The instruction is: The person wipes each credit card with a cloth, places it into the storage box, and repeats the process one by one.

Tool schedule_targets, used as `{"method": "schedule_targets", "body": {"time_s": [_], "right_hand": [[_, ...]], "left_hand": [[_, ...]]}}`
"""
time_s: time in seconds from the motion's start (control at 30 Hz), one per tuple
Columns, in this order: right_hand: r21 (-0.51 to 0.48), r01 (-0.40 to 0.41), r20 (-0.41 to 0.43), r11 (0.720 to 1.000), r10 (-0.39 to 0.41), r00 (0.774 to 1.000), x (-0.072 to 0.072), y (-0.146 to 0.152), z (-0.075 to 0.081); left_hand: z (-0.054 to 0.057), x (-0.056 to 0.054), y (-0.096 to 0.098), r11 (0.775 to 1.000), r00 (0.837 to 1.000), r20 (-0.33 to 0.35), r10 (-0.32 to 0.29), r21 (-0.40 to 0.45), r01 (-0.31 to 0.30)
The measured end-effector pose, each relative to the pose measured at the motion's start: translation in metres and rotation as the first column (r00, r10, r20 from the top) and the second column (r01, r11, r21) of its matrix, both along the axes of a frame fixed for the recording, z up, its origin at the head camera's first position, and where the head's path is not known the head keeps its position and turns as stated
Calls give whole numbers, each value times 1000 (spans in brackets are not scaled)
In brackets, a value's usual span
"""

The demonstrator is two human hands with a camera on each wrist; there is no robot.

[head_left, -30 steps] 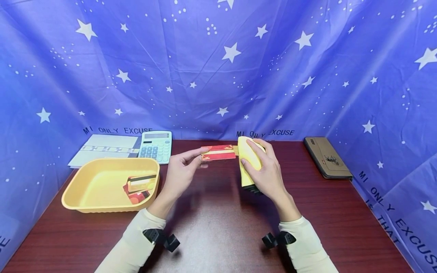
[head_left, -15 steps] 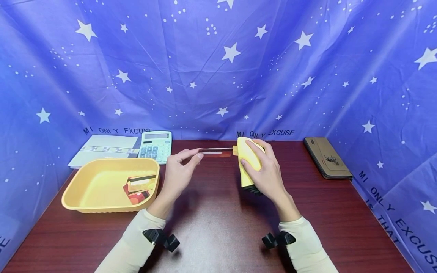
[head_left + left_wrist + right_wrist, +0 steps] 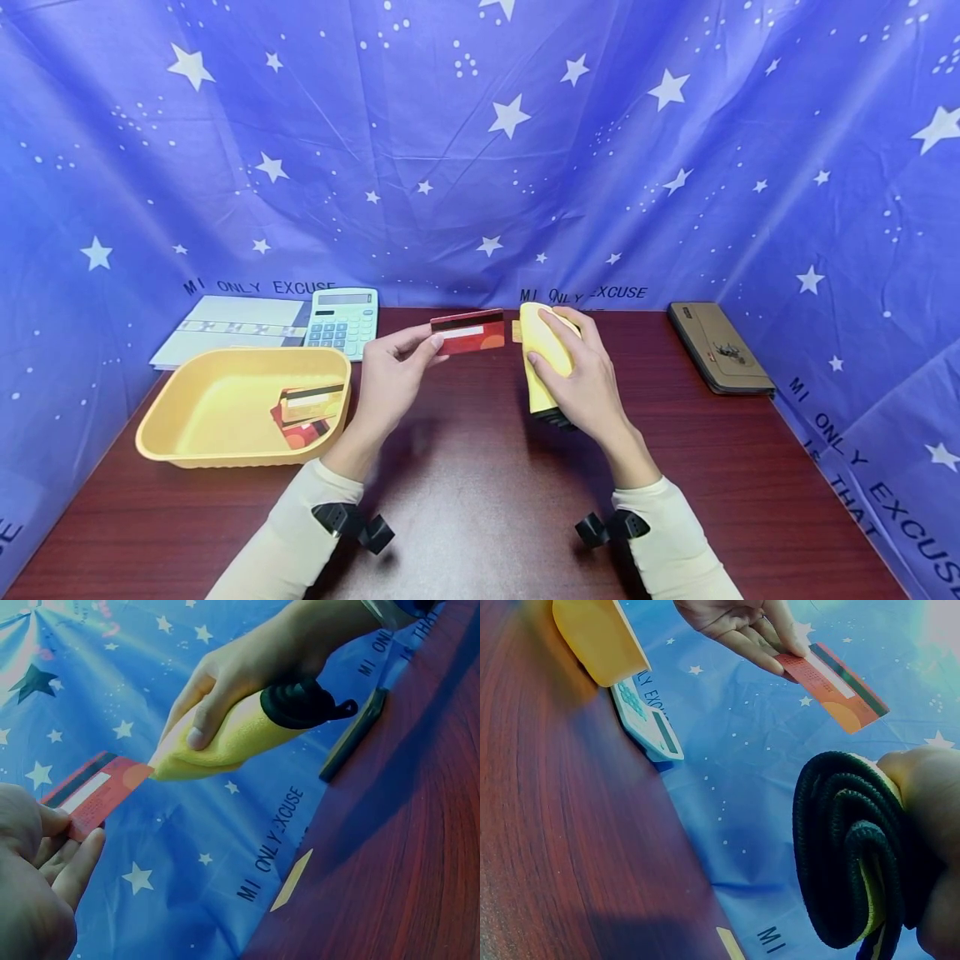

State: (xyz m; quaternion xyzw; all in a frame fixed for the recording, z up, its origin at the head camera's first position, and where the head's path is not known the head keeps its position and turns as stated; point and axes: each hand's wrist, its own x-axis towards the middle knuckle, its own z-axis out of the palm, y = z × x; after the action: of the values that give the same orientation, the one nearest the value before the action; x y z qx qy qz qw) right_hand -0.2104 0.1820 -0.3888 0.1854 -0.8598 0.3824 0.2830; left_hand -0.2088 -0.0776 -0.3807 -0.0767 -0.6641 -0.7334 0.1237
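Between thumb and fingers my left hand (image 3: 396, 367) pinches a red bank card (image 3: 471, 332) by its left end. The card's back faces me, with its dark magnetic stripe and white signature strip showing. My right hand (image 3: 583, 367) grips a folded yellow cloth (image 3: 542, 367) with a black edge. In the left wrist view, the cloth's tip overlaps the far end of the bank card (image 3: 112, 787); a small gap separates them in the head view. The right wrist view shows the black edge (image 3: 840, 847) rolled in several layers.
A yellow basket (image 3: 172, 454) holding several bank cards (image 3: 311, 404) stands at left. Behind it are a calculator (image 3: 343, 321) and a white notebook (image 3: 217, 312). A brown zip wallet (image 3: 718, 346) lies at right. A yellow strip (image 3: 292, 880) lies near the table's back edge.
The left hand has turned the bank card over, from its red front through edge-on to its striped back. The right hand has stayed in nearly the same place with the cloth.
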Motion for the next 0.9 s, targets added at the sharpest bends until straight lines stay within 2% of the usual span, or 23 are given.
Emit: {"method": "schedule_targets", "body": {"time_s": [0.13, 0.3, 0.63, 0.9], "right_hand": [[5, -6, -3, 1000, 6, 1000, 0, 0, 0], [-2, -12, -6, 1000, 12, 1000, 1, -1, 1], [-31, -42, -38, 999, 41, 998, 6, -6, 5], [-42, -77, -64, 996, 74, 995, 12, -14, 9]], "left_hand": [[1, -1, 0, 998, 999, -20, -34, 59, 35], [0, -3, 0, 997, 998, -52, -45, 68, 48], [-7, -6, 0, 995, 991, -89, -96, -18, 95], [-9, -5, 3, 994, 992, -73, -107, -8, 106]]}}
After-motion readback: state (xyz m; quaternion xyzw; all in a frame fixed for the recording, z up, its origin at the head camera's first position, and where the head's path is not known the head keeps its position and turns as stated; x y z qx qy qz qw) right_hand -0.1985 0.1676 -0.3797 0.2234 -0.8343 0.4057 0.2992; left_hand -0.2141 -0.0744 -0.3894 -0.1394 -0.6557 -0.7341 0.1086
